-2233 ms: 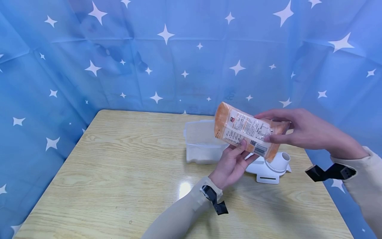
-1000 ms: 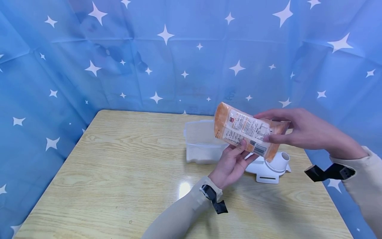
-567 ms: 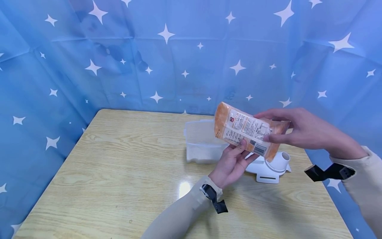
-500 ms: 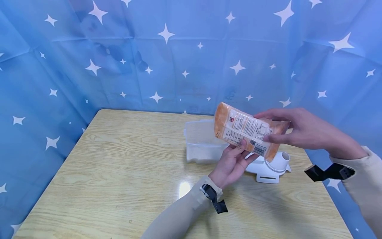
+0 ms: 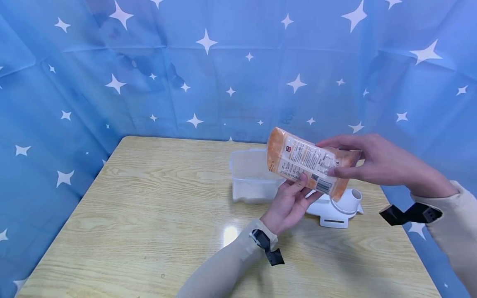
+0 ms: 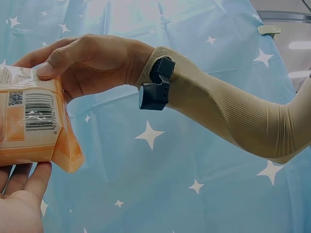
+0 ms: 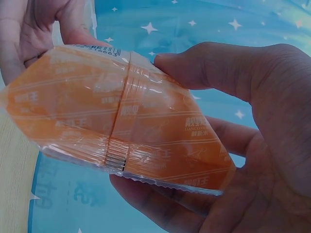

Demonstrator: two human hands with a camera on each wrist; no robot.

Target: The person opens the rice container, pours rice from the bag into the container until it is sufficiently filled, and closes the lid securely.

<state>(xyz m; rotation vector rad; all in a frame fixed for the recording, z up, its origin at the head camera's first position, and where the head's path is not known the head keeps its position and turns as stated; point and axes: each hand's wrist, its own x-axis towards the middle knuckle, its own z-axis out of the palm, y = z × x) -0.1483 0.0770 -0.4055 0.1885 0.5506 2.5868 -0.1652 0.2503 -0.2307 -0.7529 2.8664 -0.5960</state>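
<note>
An orange plastic packet (image 5: 298,160) with a white printed label and barcode is held up over the table, tilted down to the right. My left hand (image 5: 286,207) grips its lower edge, the thumb over the label and the fingers beneath. At the packet's right end, my right hand (image 5: 384,161) holds it between the thumb and the fingers behind. The right wrist view shows the crimped, sealed end of the packet (image 7: 92,107) facing that hand. In the left wrist view the barcode side of the packet (image 6: 36,114) is turned toward the camera.
Behind the left hand stands a translucent plastic box (image 5: 251,178) at the table's back. A white plastic part (image 5: 335,212) with a short round tube lies below the packet, partly covered by it. The wooden table (image 5: 149,215) meets a blue star-patterned curtain (image 5: 238,66).
</note>
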